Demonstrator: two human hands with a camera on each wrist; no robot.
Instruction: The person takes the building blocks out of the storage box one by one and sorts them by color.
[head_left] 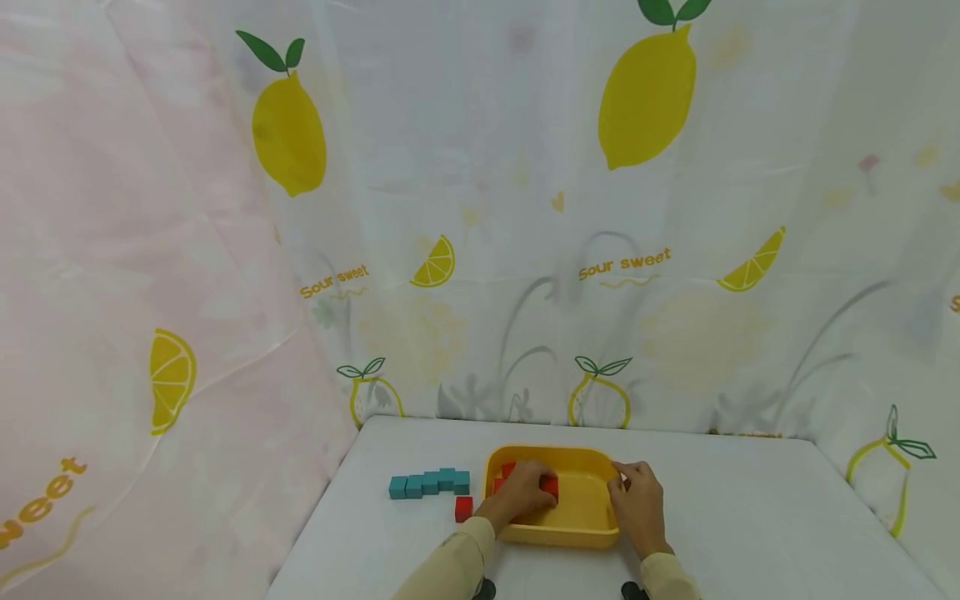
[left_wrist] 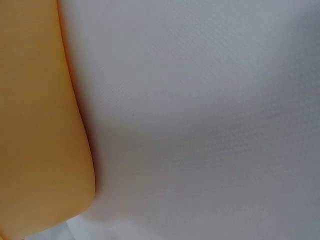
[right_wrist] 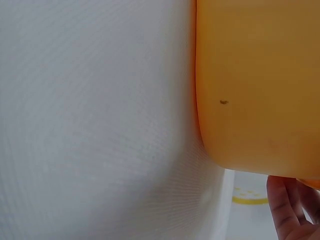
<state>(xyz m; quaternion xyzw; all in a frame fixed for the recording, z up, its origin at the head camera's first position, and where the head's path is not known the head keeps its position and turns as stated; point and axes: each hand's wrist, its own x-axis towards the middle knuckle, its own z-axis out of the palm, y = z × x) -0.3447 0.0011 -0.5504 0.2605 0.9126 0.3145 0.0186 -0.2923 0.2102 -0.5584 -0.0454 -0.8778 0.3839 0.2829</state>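
A yellow plastic tray [head_left: 558,540] sits on the white table with several red cubes [head_left: 508,469] inside, toward its left half. My left hand [head_left: 519,490] reaches over the near left rim into the tray, its fingers curled round a red cube [head_left: 551,485]. At the tray's right side my right hand [head_left: 638,502] pinches the rim between thumb and fingers. The right wrist view shows these fingers [right_wrist: 285,205] at the tray's outer wall [right_wrist: 260,90]. Only the outer wall [left_wrist: 40,125] appears in the left wrist view; the left hand is out of it.
Left of the tray, several teal cubes [head_left: 430,483] stand in a stepped row. One loose red cube [head_left: 464,508] lies between them and the tray, close to the left sleeve [head_left: 453,558]. A lemon-print curtain [head_left: 480,333] hangs behind the table [head_left: 735,517].
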